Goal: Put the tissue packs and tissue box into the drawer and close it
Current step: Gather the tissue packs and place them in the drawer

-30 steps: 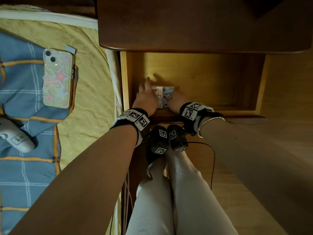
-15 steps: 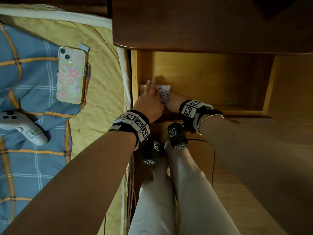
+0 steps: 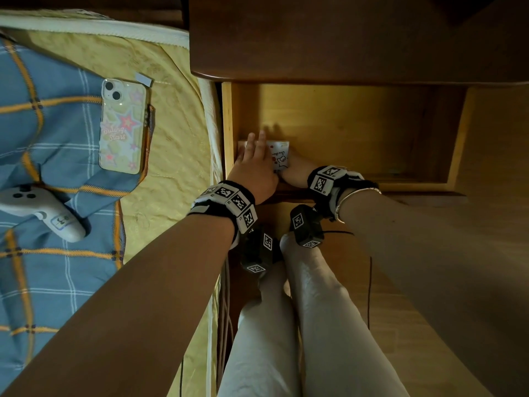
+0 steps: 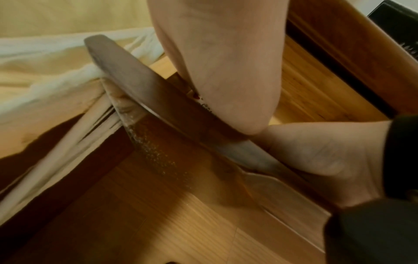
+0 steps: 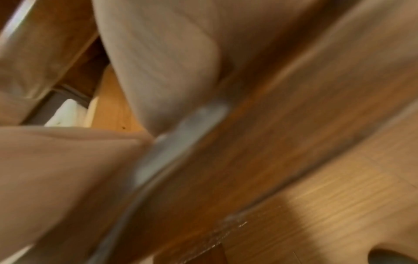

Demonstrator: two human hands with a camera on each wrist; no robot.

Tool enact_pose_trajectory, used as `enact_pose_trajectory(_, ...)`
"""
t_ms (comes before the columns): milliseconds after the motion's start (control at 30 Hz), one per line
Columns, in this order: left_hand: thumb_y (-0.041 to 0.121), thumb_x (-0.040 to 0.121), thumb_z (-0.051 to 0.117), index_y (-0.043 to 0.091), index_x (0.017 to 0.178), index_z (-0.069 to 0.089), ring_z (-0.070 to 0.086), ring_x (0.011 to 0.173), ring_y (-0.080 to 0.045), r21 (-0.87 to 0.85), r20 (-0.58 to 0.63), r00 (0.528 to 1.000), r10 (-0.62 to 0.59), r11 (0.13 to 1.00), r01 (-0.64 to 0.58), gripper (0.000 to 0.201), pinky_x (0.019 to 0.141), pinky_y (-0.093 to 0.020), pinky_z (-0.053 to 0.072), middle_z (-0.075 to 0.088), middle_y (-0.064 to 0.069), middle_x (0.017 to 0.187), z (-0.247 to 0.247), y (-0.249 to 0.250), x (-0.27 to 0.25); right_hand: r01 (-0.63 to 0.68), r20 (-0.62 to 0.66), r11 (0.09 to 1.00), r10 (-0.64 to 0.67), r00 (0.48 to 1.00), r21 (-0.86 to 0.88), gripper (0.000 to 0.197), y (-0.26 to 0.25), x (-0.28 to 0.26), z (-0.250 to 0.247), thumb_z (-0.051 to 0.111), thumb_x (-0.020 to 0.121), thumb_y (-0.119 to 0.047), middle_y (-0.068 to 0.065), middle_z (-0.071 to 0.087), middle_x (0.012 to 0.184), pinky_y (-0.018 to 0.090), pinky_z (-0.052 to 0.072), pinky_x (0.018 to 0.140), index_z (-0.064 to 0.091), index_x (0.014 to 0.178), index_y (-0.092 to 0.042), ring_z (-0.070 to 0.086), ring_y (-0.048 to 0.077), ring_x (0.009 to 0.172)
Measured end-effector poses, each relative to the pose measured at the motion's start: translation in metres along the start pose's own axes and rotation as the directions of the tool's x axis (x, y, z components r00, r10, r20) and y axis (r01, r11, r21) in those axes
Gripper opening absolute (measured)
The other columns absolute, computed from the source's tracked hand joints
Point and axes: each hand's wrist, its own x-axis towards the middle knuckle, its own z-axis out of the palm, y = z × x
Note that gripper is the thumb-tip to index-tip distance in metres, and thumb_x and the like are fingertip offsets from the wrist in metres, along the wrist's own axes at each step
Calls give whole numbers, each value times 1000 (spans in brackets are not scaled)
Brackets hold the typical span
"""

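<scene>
The wooden drawer (image 3: 227, 116) stands pulled out under the nightstand top. Two small tissue packs lie side by side in its front left corner. The white printed tissue pack (image 3: 279, 157) shows; of the other only a pale edge (image 3: 242, 147) shows. My left hand (image 3: 253, 159) lies flat on them with straight fingers. My right hand (image 3: 296, 169) rests against the printed pack's right side, its fingers hidden. In the left wrist view my left palm (image 4: 221, 62) reaches over the drawer front (image 4: 140, 75) and a sliver of the pack (image 4: 202, 102) shows. No tissue box is in view.
The bed lies left of the drawer, with a phone (image 3: 123, 127) and a white controller (image 3: 37, 207) on a blue checked blanket (image 3: 57, 267). The nightstand top (image 3: 343, 38) overhangs the drawer's back. My legs (image 3: 315, 310) and a black cable (image 3: 369, 282) are below the drawer front.
Both hands have slid the packs left toward the drawer's left wall. My left hand now covers more of the left pack.
</scene>
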Motion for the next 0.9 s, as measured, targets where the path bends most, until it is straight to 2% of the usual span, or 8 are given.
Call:
enact_pose_trajectory(100, 35, 102, 30, 10, 156, 5, -4, 150, -36, -32, -51, 999, -13, 999, 11, 64, 119, -46, 15, -7, -15, 163, 0, 3, -9, -34, -39, 997, 32, 999, -65, 40, -2, -19, -4, 38, 100, -13, 18, 54, 134, 35, 42, 100, 38, 139, -3, 54, 32, 121)
enact_pose_trajectory(200, 40, 103, 27, 12, 156, -1, -4, 150, -35, -34, -62, 998, 7, 999, -9, 66, 121, -44, 7, -4, -14, 163, -6, 7, -22, -59, -148, 996, 50, 988, -64, 59, 4, -36, -6, 44, 96, -24, 14, 60, 128, 43, 47, 98, 21, 148, -13, 61, 33, 112)
enact_pose_trajectory(267, 40, 103, 25, 12, 155, -3, -3, 150, -33, -2, -74, 997, 9, 1000, -9, 66, 122, -44, 6, -2, -14, 163, -12, 11, -34, -63, -176, 992, 43, 983, -106, 64, 5, -52, -7, 46, 94, -27, 15, 60, 128, 48, 45, 101, 17, 150, -18, 61, 34, 111)
enact_pose_trajectory(400, 42, 102, 25, 11, 156, 1, 2, 151, -31, 56, -85, 996, 4, 998, 1, 66, 121, -48, 10, 4, -12, 164, -30, 22, -61, -46, -214, 980, 4, 977, -194, 53, 4, -89, -17, 46, 95, -21, 15, 53, 138, 44, 43, 103, 32, 145, -12, 53, 32, 122)
enact_pose_trajectory(533, 42, 102, 28, 12, 155, 8, 4, 151, -29, 83, -82, 997, -7, 996, 14, 64, 120, -52, 12, 5, -10, 164, -52, 35, -82, -81, -269, 974, 21, 963, -213, 36, 5, -121, -36, 43, 95, -20, 13, 62, 124, 40, 50, 94, 55, 128, -14, 60, 29, 110)
enact_pose_trajectory(733, 40, 103, 25, 15, 155, 8, 2, 151, -27, 76, -140, 990, 11, 997, 0, 61, 120, -52, 13, 2, -8, 164, -110, 55, -90, -18, -387, 992, -32, 921, -124, 37, 0, -155, -91, 48, 91, -15, 7, 59, 133, 38, 48, 101, 59, 127, -19, 57, 25, 119)
enact_pose_trajectory(900, 37, 103, 29, 15, 155, 13, 12, 150, -26, -59, -229, 973, 11, 998, -25, 58, 117, -48, 26, 12, -6, 163, -172, 75, -71, 47, -519, 992, -102, 849, -118, 32, -8, -166, -152, 49, 89, -8, 11, 59, 128, 36, 41, 101, 65, 117, -13, 52, 29, 121)
